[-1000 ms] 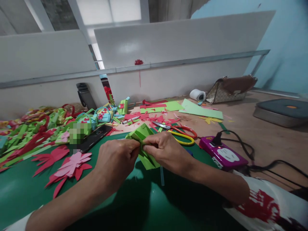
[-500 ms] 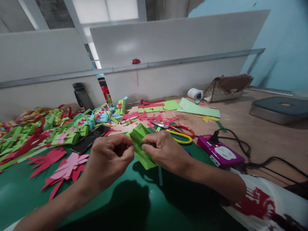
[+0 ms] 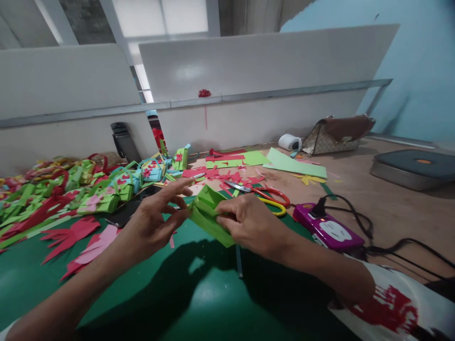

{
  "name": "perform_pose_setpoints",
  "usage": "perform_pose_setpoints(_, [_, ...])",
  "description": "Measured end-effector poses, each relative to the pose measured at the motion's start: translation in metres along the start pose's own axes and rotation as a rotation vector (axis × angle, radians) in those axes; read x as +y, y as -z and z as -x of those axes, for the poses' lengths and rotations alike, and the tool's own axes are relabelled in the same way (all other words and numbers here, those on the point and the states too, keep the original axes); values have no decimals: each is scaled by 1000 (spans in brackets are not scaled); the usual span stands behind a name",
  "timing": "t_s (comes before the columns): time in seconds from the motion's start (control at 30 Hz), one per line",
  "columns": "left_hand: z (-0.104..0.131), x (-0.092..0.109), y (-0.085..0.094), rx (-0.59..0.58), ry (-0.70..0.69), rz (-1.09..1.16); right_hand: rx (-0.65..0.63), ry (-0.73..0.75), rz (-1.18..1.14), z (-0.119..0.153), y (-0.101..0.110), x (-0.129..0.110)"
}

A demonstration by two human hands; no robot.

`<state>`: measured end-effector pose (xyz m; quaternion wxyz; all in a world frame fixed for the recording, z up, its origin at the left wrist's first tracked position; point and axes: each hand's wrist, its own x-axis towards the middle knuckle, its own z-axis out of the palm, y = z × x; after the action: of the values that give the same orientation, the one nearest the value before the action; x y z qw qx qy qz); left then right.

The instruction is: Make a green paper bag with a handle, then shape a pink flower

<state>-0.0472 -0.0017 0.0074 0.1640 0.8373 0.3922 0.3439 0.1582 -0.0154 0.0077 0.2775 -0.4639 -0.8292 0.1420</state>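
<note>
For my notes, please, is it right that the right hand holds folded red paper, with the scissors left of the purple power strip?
Not quite: the head view shows the folded paper in the right hand is green; the rest stands.

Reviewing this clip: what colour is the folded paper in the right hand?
The folded paper is bright green; head view shows it best.

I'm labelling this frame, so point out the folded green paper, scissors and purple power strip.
Folded green paper [image 3: 209, 221]: head view, front panel.
Scissors [image 3: 257, 191]: head view, orange handle near pivot.
Purple power strip [image 3: 334, 231]: head view, white plate.
</note>
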Motion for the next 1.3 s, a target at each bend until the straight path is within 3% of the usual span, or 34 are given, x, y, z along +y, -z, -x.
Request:
perform_pose_setpoints(0.07, [1,-5,-1,-144,-34,82,-50,-9,10,-2,5,1])
perform_pose_setpoints(0.13, [2,-7,-5,-196,-91,69,-117,-10,10,-3,9,3])
perform_pose_setpoints(0.27, [1,-5,-16,-154,-172,52,-236,51,-4,-7,13,11])
perform_pose_setpoints(0.4, [-1,2,-21,-87,-175,40,-258,107,9,-9,14,13])
perform_pose_setpoints(0.53, [-2,11,-18,-83,-54,12,-157,113,66,-10,12,10])
perform_pose_setpoints(0.63, [-4,13,-16,-38,159,68,132,103,110,-7,8,8])
perform_pose_setpoints(0.7, [-5,10,-17,-41,332,177,346,203,157,-4,4,7])
perform_pose_setpoints(0.77, [-6,6,-19,-58,468,347,435,350,224,0,-1,6])
perform_pose_setpoints(0.87, [-5,-1,-24,-55,568,617,361,479,341,4,-10,3])
perform_pose_setpoints(0.97, [-3,-3,-27,-38,615,762,246,486,429,6,-16,1])
perform_pose_setpoints(1.3, [-1,9,-27,-61,614,665,270,379,576,8,-19,1])
